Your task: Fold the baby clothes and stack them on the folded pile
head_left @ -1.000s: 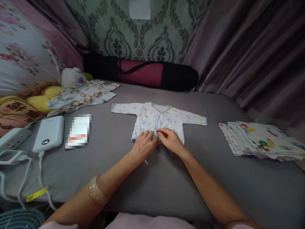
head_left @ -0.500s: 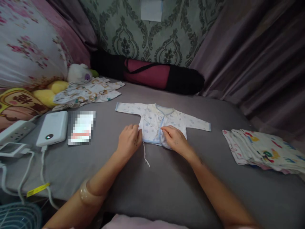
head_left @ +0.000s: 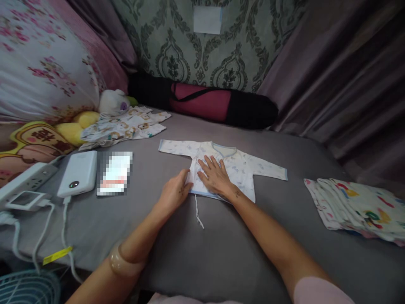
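A white baby shirt (head_left: 243,173) with pale blue prints and blue trim lies spread on the grey bed sheet, its sleeves stretched out to both sides. My right hand (head_left: 215,175) rests flat on its front, fingers spread. At the shirt's left side edge, my left hand (head_left: 177,188) has thumb and fingers closed on the cloth. A thin white tie string (head_left: 198,214) hangs from the lower hem onto the grey sheet (head_left: 202,257).
To the right is a stack of folded printed cloths (head_left: 357,209). On the left are a white power bank (head_left: 79,173), a power strip (head_left: 28,181), cables and a blurred packet (head_left: 115,173). Plush toys, printed clothes (head_left: 126,124) and a long black-and-red bag (head_left: 202,103) lie farther back.
My right hand has let go of the front edge and now lies open on the shirt, farther left. My left hand has moved from the middle of the hem to the left side, baring the string.
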The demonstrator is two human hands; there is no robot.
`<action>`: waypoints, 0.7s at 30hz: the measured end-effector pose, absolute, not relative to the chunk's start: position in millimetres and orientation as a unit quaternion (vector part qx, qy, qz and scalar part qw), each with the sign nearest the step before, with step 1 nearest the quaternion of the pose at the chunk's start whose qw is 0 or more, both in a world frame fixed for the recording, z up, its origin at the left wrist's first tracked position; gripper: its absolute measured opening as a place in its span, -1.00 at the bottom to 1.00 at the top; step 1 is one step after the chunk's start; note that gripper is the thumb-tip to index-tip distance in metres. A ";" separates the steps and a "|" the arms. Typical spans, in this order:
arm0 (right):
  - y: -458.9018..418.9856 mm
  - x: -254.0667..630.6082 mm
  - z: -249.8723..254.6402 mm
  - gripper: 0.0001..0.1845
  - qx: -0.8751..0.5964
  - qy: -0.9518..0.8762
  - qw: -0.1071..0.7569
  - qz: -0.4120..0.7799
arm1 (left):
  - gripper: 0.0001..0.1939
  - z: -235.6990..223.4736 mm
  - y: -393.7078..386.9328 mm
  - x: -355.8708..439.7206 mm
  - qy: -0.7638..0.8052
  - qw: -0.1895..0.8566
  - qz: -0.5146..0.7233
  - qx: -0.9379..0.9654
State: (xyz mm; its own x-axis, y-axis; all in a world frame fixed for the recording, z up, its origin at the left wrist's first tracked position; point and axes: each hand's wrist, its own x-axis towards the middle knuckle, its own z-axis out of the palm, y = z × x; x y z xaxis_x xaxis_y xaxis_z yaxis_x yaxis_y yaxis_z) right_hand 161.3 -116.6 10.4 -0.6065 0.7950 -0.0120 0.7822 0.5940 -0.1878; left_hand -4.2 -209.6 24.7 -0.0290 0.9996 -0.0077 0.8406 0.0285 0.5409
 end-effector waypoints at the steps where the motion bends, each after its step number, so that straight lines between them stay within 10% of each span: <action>1: -116.9 161.6 9.8 -0.37 -0.442 -0.892 0.039 0.085 | -0.55 26.2 -209.1 -6.1 0.688 0.207 0.197 0.667; 12: -110.8 162.9 22.8 -0.31 -0.433 -0.892 -0.010 0.128 | -0.59 38.9 -208.2 -26.5 0.687 0.263 0.154 0.660; 21: -49.2 141.4 28.0 -0.38 -0.440 -0.895 0.055 0.056 | -0.66 34.9 -207.3 -16.3 0.604 0.110 0.192 0.766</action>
